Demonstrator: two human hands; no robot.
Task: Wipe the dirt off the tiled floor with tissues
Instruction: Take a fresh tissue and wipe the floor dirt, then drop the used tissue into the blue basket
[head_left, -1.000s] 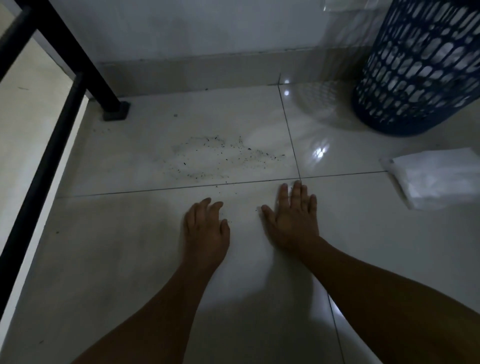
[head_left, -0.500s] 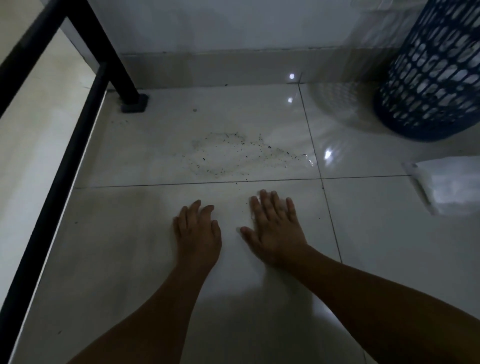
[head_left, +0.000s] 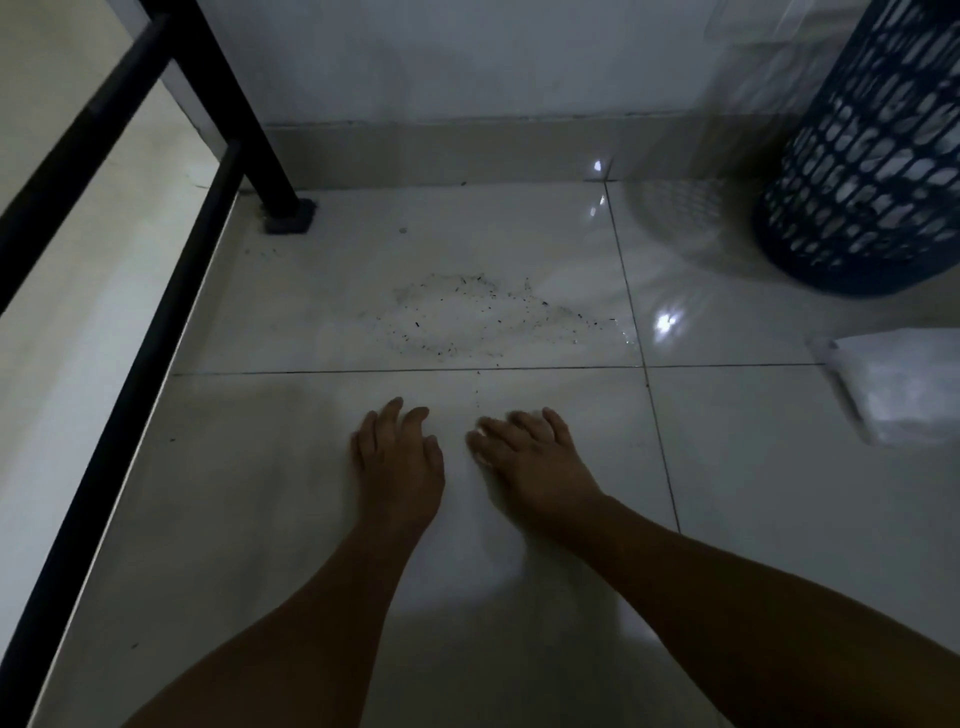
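A ring of dark specks, the dirt (head_left: 483, 319), lies on the glossy white tiled floor (head_left: 753, 519) just beyond a grout line. My left hand (head_left: 400, 462) and my right hand (head_left: 535, 460) are on the near tile, palms down, fingers slightly curled and apart, holding nothing. A white stack of tissues (head_left: 904, 387) lies on the floor at the far right, well away from my right hand.
A dark blue perforated basket (head_left: 872, 166) stands at the back right by the wall. A black metal frame (head_left: 88, 332) runs along the left, its foot (head_left: 288, 218) on the floor near the wall. The pale wall skirting (head_left: 441, 150) bounds the far side.
The view has shifted so everything sits further right. My right hand has drawn back toward the left hand and its fingers have curled a little.
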